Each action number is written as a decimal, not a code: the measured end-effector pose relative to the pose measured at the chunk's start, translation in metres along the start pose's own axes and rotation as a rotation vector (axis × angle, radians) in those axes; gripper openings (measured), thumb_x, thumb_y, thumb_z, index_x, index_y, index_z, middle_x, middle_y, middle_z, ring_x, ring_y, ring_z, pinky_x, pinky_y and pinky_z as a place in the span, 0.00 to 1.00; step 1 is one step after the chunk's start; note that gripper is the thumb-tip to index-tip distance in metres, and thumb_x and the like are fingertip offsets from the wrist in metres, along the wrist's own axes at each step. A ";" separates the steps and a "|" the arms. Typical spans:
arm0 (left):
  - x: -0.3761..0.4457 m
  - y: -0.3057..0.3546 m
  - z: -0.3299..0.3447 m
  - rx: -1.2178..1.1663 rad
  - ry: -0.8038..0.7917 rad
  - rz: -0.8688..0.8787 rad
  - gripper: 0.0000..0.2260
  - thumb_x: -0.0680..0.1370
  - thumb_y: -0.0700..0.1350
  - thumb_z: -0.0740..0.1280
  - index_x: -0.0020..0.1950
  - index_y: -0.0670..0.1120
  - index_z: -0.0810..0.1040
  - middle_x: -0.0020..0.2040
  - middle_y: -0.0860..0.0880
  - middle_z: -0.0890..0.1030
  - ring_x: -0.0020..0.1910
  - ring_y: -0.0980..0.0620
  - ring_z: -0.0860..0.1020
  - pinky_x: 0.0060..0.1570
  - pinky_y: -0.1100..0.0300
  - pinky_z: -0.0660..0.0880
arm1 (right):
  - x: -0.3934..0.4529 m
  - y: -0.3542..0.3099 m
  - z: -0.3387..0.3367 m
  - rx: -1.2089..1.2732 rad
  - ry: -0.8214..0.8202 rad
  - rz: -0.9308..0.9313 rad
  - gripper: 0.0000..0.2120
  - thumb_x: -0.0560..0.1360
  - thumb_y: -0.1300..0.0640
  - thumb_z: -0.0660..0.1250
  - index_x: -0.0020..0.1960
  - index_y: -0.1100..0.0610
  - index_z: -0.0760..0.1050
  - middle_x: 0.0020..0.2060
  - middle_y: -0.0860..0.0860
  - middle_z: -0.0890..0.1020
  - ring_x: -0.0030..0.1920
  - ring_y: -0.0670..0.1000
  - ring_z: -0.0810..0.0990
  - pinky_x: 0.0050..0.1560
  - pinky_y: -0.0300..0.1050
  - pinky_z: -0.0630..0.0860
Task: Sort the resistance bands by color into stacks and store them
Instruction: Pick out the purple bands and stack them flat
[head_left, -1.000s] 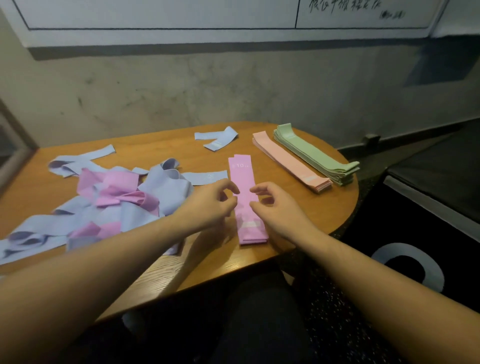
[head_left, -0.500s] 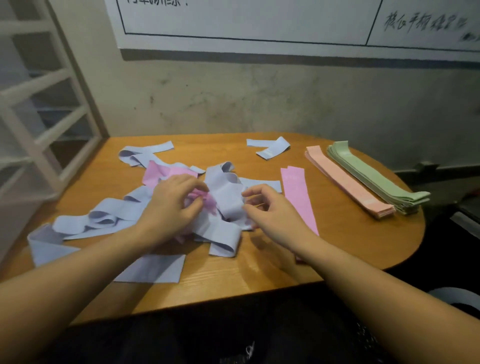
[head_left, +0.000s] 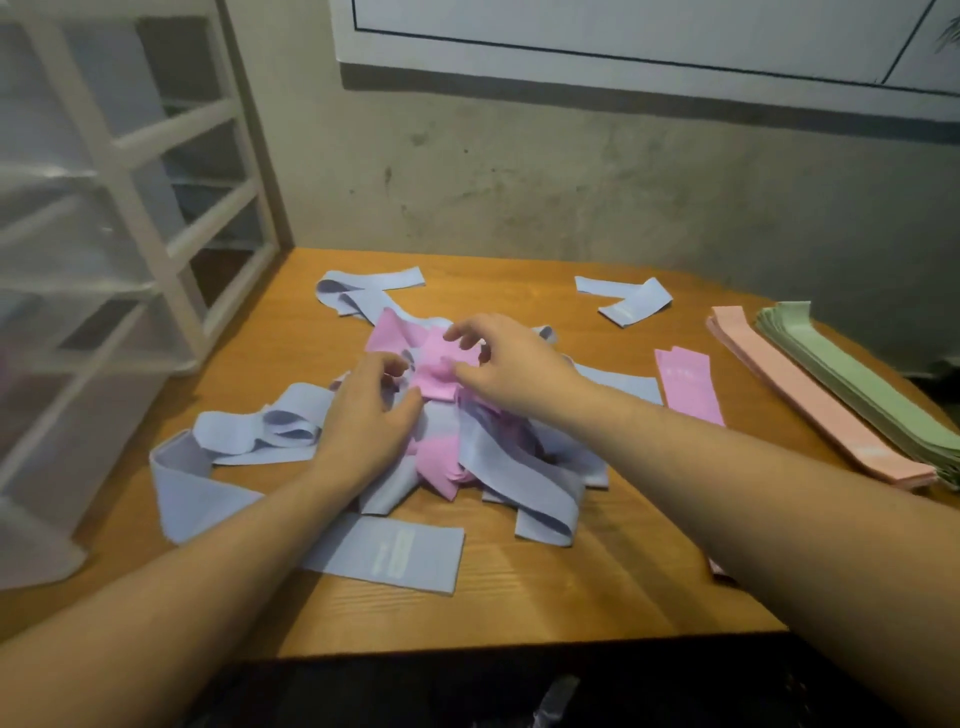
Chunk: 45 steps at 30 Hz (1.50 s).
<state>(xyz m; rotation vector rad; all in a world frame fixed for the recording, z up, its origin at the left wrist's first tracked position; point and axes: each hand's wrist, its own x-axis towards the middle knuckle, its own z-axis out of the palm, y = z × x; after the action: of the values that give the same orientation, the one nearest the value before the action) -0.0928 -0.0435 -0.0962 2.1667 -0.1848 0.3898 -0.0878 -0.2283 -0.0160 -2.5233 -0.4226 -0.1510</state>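
You are in the tangled pile (head_left: 415, 441) of pink and lilac-blue bands in the middle of the surface (head_left: 597, 587), and the step in hand looks to be freeing the next pink band (head_left: 441, 364) for the pink stack (head_left: 685, 384) that lies just to the right of the pile; to do it well, pin the blue loops down with one hand and draw the pink one out along its length, not straight up, since the bands are looped through each other and a blue one will likely drag along otherwise; flatten the band before you lay it on the stack, edges matched, so the stack stays as tidy as the peach stack (head_left: 810, 400) and the green stack (head_left: 857, 384) at the far right; your left hand (head_left: 363, 415) rests low on the pile with fingers bent over the bands, thumb towards the pink fold, though whether that grip truly pinches anything I cannot tell; your right hand (head_left: 504, 364) hovers over the top of the pink band, its grip half spread, thumb and forefinger curled close to the fabric and seemingly touching it, not yet closed firmly round it; loose blue bands (head_left: 628, 301) also lie apart near the back edge, so leave those for later
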 end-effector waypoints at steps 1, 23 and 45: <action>0.000 -0.001 0.000 -0.009 -0.002 0.003 0.12 0.78 0.45 0.69 0.60 0.48 0.74 0.56 0.51 0.78 0.54 0.52 0.76 0.57 0.53 0.73 | 0.007 0.001 0.002 -0.050 -0.032 -0.023 0.18 0.78 0.52 0.69 0.67 0.50 0.75 0.59 0.47 0.77 0.50 0.44 0.73 0.44 0.33 0.65; 0.011 0.028 -0.032 -0.094 -0.142 0.248 0.19 0.77 0.62 0.63 0.44 0.47 0.82 0.60 0.57 0.78 0.62 0.62 0.72 0.62 0.60 0.69 | -0.001 -0.038 -0.077 0.457 0.090 -0.047 0.08 0.80 0.64 0.65 0.43 0.55 0.73 0.34 0.59 0.80 0.36 0.52 0.76 0.41 0.48 0.74; 0.069 0.198 -0.097 -0.588 -0.209 -0.044 0.15 0.74 0.52 0.73 0.40 0.47 0.68 0.27 0.52 0.70 0.26 0.53 0.70 0.40 0.55 0.72 | -0.059 -0.020 -0.185 0.686 0.197 0.163 0.07 0.78 0.55 0.72 0.44 0.57 0.78 0.36 0.50 0.80 0.36 0.46 0.76 0.37 0.36 0.74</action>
<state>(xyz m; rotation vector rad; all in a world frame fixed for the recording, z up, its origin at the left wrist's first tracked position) -0.1017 -0.0799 0.1316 1.6215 -0.3234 0.0641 -0.1527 -0.3309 0.1363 -1.8351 -0.1479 -0.1570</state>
